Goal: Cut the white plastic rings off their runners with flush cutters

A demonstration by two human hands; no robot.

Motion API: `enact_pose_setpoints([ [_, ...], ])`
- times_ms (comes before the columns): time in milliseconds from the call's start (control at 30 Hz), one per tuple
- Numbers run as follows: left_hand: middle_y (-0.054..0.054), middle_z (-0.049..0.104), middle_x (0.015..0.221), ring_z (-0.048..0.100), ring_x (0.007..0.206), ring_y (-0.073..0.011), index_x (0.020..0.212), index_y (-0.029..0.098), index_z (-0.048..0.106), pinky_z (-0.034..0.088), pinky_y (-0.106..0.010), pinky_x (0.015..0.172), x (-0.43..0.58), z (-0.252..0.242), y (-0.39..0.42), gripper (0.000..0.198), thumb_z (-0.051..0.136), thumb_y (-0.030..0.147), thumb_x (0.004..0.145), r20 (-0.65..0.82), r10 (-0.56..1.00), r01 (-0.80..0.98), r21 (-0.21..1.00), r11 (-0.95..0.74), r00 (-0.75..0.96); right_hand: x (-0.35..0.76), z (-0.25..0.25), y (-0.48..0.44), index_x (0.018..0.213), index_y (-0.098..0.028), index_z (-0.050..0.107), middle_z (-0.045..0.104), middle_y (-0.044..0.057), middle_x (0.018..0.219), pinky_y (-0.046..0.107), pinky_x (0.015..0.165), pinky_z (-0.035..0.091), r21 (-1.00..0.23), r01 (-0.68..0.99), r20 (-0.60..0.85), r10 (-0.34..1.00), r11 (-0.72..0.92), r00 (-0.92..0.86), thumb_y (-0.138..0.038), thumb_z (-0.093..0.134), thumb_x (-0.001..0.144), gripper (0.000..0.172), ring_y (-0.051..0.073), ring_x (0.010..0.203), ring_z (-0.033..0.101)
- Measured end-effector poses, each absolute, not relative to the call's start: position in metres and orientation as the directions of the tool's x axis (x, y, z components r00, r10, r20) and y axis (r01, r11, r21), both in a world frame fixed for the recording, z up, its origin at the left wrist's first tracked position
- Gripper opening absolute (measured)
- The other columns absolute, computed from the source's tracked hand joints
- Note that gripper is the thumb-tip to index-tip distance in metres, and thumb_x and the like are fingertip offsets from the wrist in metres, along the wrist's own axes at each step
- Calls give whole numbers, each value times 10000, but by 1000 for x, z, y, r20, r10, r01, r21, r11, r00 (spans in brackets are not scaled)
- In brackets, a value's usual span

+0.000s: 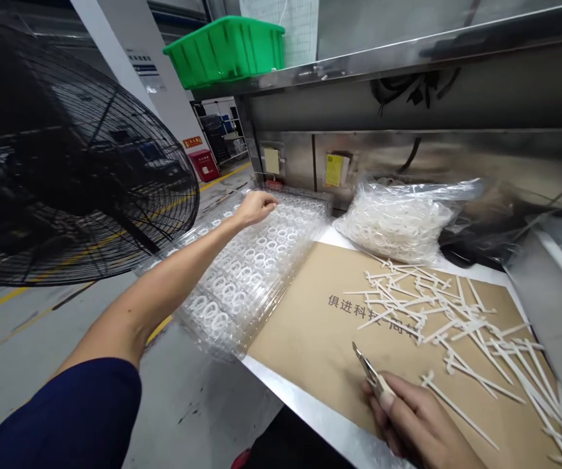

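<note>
The left hand (256, 208) stretches to the far end of a stack of clear plastic sheets (246, 267) moulded with rows of white rings, its fingers (268, 203) lying loose and slightly spread on the glossy ridged surface, with no firm grip visible. The stack sits beside the far-left corner of the stainless steel desk (310, 404) and overhangs its left side. Near the front edge, the right hand (412, 420) has its fingers curled narrowly around steel snips (371, 371), pointed tips angled over a sheet of matte brown cardboard (310, 332). Thin white plastic cross-shaped pieces (432, 306) lie heaped toward the cardboard's right side, while a crinkled clear bag of white rings (393, 221) slumps along its far edge.
</note>
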State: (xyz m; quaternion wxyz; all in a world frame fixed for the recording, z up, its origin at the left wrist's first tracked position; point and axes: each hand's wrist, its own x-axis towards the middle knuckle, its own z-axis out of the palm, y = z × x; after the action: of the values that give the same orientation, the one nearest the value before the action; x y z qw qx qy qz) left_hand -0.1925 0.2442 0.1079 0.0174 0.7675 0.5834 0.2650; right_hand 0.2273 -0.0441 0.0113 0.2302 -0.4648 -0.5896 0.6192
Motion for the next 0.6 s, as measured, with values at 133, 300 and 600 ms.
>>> enact_pose_setpoints([
  [133,-102,791,1021,676,874,-219,1025,139,812,482,-301,813,-158,129,220,322,599,318,861,412,863,856,291,-428,292,227,28,-42,818,-180,583,633,25,706,274,612,464,-915,360,-61,818,183,-573,-440,329,1127,477,168,637,600],
  [300,-64,771,970,681,860,-220,1081,225,794,496,-334,825,-55,129,179,324,621,445,920,360,650,628,192,-754,670,225,22,-42,953,-178,653,703,34,821,270,680,465,-745,426,134,740,514,-659,-316,522,1007,198,173,722,640],
  [600,-79,704,1039,672,934,-218,924,192,709,507,-328,851,132,43,62,141,664,320,960,13,167,165,84,-983,986,214,-3,-44,1042,-146,679,746,108,913,353,647,478,-429,380,284,521,820,-805,-497,560,927,388,248,723,644],
])
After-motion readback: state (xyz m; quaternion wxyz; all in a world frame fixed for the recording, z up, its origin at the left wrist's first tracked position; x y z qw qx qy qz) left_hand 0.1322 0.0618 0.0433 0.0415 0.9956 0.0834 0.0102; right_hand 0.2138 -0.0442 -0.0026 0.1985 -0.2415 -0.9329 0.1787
